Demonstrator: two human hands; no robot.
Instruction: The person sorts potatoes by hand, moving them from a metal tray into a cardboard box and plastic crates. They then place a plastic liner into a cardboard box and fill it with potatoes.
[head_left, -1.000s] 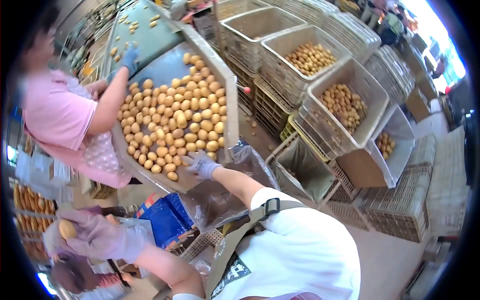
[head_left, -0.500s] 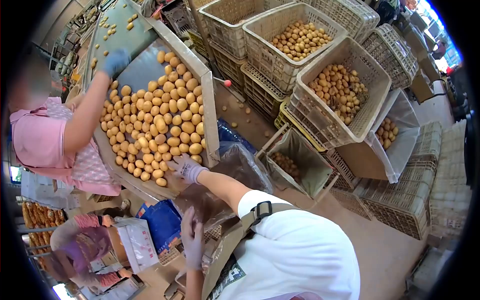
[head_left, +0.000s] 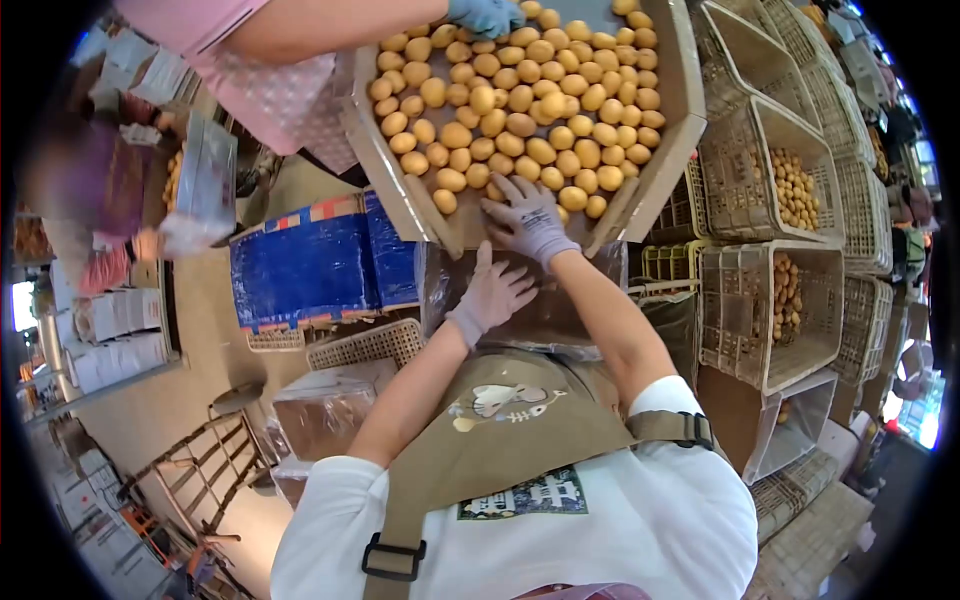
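Round yellow-brown produce [head_left: 540, 150], which looks like small potatoes, covers the sloping sorting tray [head_left: 665, 160]. My right hand [head_left: 532, 222], in a pale glove, lies at the tray's narrow mouth with fingers spread. Its fingertips reach the lowest pieces, and nothing is gripped in it. Just below and to the left hovers my left hand [head_left: 490, 292], also gloved, its fingers apart and holding nothing. Beneath both hands stands a container lined with clear brown-tinted plastic [head_left: 560, 305]; its inside is partly hidden by my arms.
A co-worker's blue-gloved hand [head_left: 486, 16] is at the tray's upper left. Plastic crates [head_left: 725, 300] holding similar produce are stacked on the right. Blue-covered boxes [head_left: 305, 265] lie to the left, near a metal-framed cart [head_left: 205, 470]. Another person handles a box [head_left: 208, 175].
My view has swung round to face the tray squarely. My left hand has come up close beside my right at the tray mouth. The co-worker's gloved hand now lies by the produce.
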